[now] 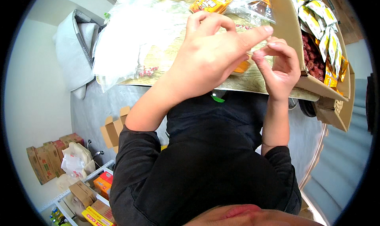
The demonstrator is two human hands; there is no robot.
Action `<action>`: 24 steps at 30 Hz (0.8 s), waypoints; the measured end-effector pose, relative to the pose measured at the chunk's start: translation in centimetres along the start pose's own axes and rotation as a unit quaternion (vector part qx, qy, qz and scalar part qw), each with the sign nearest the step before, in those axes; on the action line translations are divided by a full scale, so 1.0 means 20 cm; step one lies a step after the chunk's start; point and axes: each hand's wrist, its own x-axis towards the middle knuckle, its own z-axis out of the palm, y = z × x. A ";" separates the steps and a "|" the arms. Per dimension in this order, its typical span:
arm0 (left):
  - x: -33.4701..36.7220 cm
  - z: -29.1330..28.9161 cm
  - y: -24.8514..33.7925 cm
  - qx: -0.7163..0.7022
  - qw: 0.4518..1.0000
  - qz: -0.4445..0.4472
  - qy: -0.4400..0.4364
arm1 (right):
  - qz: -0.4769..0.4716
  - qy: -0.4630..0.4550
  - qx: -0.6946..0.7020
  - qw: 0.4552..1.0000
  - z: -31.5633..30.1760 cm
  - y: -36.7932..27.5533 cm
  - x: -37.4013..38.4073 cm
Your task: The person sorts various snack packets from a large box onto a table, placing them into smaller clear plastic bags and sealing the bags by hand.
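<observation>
My left hand [211,56] is over the tabletop [166,63], back upward, with one finger stretched to the right and the others bent. Facing it, my right hand [280,65] curls with its thumb and fingertips close together. The fingertips of both hands almost meet, and a thin, see-through edge seems to lie between them; what it belongs to I cannot make out. Below my left hand, an orange packet [242,67] shows in part. Beyond it on the table lie an orange-yellow packet [211,0] and clear plastic bags [253,6].
A heap of clear bags [122,44] covers the table's left side. At right, an open cardboard box [291,32] contains red dates [310,57] and white-yellow sachets [316,18]. A chair [77,48] stands left; boxes [49,160] and a shelf rack [63,196] are at lower left.
</observation>
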 end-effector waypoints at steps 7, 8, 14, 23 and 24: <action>-0.01 -0.02 0.00 0.036 0.999 0.017 -0.021 | 0.017 0.018 0.025 0.999 0.03 -0.03 -0.01; -0.01 -0.03 -0.01 0.033 0.999 0.017 -0.022 | 0.019 0.019 0.023 0.999 0.03 -0.02 -0.01; -0.08 -0.04 -0.07 0.035 0.999 -0.013 0.015 | 0.009 0.048 0.016 0.999 0.06 0.03 -0.02; -0.13 -0.11 -0.13 0.046 0.997 -0.060 -0.016 | 0.038 0.074 0.054 0.995 0.03 0.05 -0.03; -0.13 -0.12 -0.13 0.045 0.997 -0.060 -0.016 | 0.058 0.087 0.064 0.992 0.04 0.05 -0.03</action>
